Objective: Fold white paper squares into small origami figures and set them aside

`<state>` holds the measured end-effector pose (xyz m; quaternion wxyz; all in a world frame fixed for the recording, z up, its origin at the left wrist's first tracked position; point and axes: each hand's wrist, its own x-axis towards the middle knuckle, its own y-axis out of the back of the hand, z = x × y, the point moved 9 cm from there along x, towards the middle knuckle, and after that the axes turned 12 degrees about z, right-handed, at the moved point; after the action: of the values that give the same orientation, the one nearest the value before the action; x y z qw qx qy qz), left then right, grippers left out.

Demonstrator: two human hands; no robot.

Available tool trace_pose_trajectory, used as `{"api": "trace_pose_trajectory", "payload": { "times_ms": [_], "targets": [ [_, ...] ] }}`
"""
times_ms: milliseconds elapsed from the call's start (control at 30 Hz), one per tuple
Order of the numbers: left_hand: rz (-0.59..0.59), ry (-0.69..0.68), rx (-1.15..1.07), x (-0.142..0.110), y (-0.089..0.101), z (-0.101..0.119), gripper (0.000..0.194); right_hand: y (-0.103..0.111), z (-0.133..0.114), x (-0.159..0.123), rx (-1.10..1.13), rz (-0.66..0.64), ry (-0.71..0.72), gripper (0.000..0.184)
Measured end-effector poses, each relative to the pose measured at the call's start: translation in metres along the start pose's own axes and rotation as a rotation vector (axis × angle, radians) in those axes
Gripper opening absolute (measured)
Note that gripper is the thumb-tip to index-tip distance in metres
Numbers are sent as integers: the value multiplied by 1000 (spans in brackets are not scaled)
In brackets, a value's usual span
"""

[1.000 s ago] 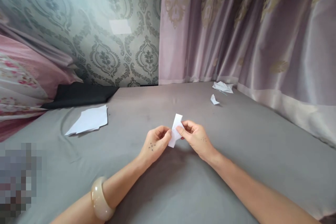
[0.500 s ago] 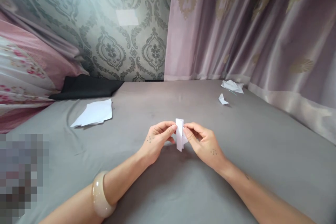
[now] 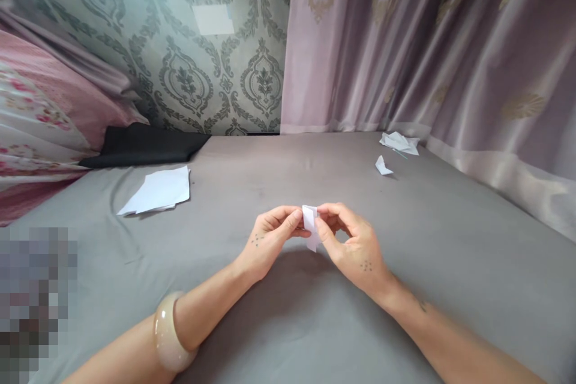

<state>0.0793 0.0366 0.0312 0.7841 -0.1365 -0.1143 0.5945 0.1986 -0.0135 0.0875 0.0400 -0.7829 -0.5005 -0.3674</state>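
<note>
A small folded piece of white paper [image 3: 309,219] is held upright between both hands, above the grey sheet [image 3: 288,324]. My left hand [image 3: 274,237] pinches its left edge between thumb and fingers. On the other side, my right hand [image 3: 348,237] grips the right edge, thumb toward me and fingers behind. The lower end of the paper hangs down between the hands, and my fingers hide part of its back. A pale bangle [image 3: 168,333] circles my left forearm.
White sheets [image 3: 162,189] lie in a stack at the left, near a black cloth [image 3: 148,145]. At the far right are a small folded paper shape [image 3: 382,165] and a pile of crumpled-looking paper [image 3: 399,143]. Curtains [image 3: 360,42] hang behind.
The folded paper looks shorter and its lower part has shifted and turned between my fingers. My right hand has changed its grip slightly, with its fingers more bent. The view has tilted slightly.
</note>
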Motion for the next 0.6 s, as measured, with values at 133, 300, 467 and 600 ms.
{"api": "trace_pose_trajectory", "payload": {
  "times_ms": [133, 300, 467, 600],
  "targets": [
    [35, 16, -17, 1, 3, -2, 23, 2, -12, -3, -60, 41, 174, 15],
    [76, 11, -26, 1, 5, -2, 22, -2, -18, -9, -175, 42, 298, 28],
    [116, 5, -32, 1, 7, -1, 24, -5, -20, -11, -268, 61, 341, 37],
    [143, -8, -50, 3, 10, 0, 25, -9, -21, -10, -336, 65, 348, 41]
  ]
}}
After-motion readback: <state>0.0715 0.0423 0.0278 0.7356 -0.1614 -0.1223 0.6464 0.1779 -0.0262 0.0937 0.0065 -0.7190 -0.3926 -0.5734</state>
